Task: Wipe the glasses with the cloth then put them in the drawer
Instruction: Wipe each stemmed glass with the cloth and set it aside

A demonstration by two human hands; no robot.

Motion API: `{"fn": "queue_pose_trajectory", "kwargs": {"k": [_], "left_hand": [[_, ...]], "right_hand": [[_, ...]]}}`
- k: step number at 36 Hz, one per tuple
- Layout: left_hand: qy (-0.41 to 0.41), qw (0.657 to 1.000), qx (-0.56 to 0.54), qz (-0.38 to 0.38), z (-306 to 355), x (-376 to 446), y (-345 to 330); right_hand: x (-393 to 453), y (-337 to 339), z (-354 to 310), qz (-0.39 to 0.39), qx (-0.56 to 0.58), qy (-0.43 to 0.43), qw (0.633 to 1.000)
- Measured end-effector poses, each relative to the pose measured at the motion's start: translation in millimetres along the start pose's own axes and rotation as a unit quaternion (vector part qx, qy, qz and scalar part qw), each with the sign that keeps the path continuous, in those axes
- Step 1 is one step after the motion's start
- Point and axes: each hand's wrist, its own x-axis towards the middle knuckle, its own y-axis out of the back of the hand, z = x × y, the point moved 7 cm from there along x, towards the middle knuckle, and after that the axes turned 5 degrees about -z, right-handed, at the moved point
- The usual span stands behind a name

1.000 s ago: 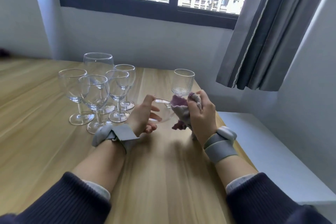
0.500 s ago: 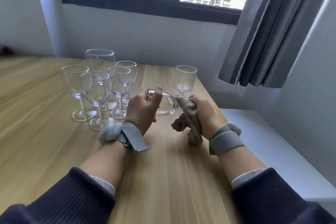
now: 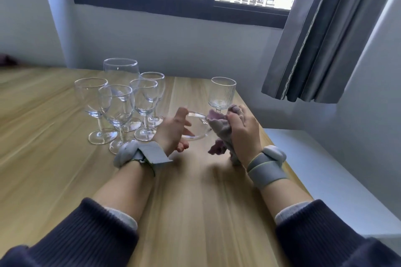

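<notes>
While your forearms lie low over the wooden worktop (image 3: 65, 158), you hold a clear glass (image 3: 196, 127) on its side between both hands.
Your left hand (image 3: 172, 134) curls its fingers round the smooth, rounded bowl; your right hand (image 3: 244, 132) clenches a soft, crumpled mauve cloth (image 3: 219, 128) against the rim. Five stemmed glasses (image 3: 121, 104) cluster at left, and a ribbed goblet (image 3: 223, 94) stands upright behind the cloth.

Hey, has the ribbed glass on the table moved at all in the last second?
No. The ribbed glass stands at the same spot by the table's right edge, same gap to the cluster of stemmed glasses; only the camera shifted.
</notes>
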Motion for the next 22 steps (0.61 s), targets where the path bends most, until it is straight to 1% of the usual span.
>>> {"fn": "queue_pose_trajectory", "kwargs": {"k": [3, 5, 7, 9, 10, 13, 14, 16, 17, 18, 19, 20, 21, 22], "left_hand": [[0.098, 0.993, -0.038, -0.046, -11, -3, -6], [0.126, 0.988, -0.063, -0.062, -16, -5, -8], [0.134, 0.987, -0.067, -0.058, -19, -4, -8], [0.122, 0.990, -0.064, -0.038, -19, -3, -7], [0.107, 0.992, -0.062, -0.023, -16, -3, -6], [0.036, 0.997, -0.060, 0.022, -7, -7, -3], [-0.001, 0.998, -0.046, 0.034, -2, -8, -1], [-0.079, 0.995, 0.016, 0.050, 8, -12, 2], [-0.119, 0.990, 0.059, 0.058, 14, -15, 3], [-0.158, 0.980, 0.102, 0.065, 20, -18, 4], [-0.193, 0.968, 0.143, 0.073, 25, -21, 4], [-0.224, 0.954, 0.182, 0.081, 29, -23, 4], [-0.250, 0.941, 0.213, 0.085, 32, -25, 4], [-0.272, 0.929, 0.235, 0.085, 34, -27, 3]], "right_hand": [[-7, 4, -18, 0.009, -0.071, 0.131, 0.989], [-10, 4, -25, 0.004, -0.086, 0.183, 0.979], [-9, 3, -25, 0.002, -0.093, 0.194, 0.977], [-8, 3, -22, 0.006, -0.086, 0.168, 0.982], [-6, 2, -20, 0.009, -0.075, 0.150, 0.986], [-1, -1, -7, -0.010, -0.001, 0.031, 0.999], [3, -2, 0, -0.020, 0.032, -0.014, 0.999], [8, -5, 9, -0.059, 0.035, -0.102, 0.992], [8, -6, 18, -0.074, 0.039, -0.157, 0.984], [6, -10, 29, -0.082, 0.078, -0.228, 0.967], [1, -14, 41, -0.092, 0.136, -0.297, 0.941], [-5, -20, 49, -0.107, 0.183, -0.347, 0.913], [-7, -25, 58, -0.110, 0.220, -0.378, 0.893], [-8, -28, 63, -0.107, 0.230, -0.390, 0.885]]}}
